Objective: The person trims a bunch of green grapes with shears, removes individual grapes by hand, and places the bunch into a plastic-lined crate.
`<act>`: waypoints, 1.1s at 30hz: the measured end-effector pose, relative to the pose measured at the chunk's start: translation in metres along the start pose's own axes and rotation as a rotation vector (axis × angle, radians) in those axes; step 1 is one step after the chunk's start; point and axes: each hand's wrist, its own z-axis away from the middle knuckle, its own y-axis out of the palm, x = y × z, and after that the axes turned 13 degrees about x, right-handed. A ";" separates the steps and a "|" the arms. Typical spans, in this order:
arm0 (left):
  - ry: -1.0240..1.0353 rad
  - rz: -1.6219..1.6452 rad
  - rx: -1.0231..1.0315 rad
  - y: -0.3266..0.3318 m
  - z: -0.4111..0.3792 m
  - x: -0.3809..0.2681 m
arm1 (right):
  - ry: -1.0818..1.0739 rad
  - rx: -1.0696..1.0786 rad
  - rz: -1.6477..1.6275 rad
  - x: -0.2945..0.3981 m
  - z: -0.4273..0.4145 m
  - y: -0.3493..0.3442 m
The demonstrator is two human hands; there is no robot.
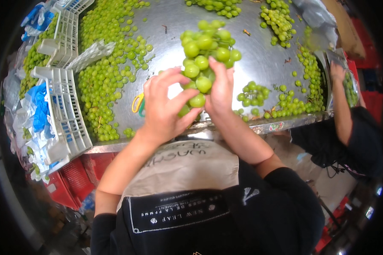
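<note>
A bunch of green grapes [201,63] is held up between my two hands, over the near edge of a stainless steel table [166,41]. My left hand [162,105] curls around its lower left side, thumb and fingertips on the grapes near the lower end. From the right, my right hand [221,89] supports the bunch, its thumb against the front grapes. Yellow and green handles, apparently of scissors [137,103], lie on the steel, partly hidden behind my left hand. A small grape cluster [253,94] rests on the metal right of my right hand.
Loose grapes [105,79] are heaped at left beside white plastic crates [65,118] holding paper and blue wrapping. More bunches [277,20] lie at the far side and right. Another person's arm [341,98] reaches over bagged grapes [350,89] at right. Red crates [73,178] stand below the table.
</note>
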 end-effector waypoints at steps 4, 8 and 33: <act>-0.276 0.671 -0.200 -0.002 -0.009 0.009 | -0.062 0.005 0.335 0.002 0.008 0.016; -0.515 1.371 -0.166 -0.003 -0.032 0.029 | 0.063 0.332 0.534 0.013 0.018 0.026; -0.650 2.309 -0.333 0.017 0.013 0.060 | 0.159 0.342 0.563 0.049 0.005 0.001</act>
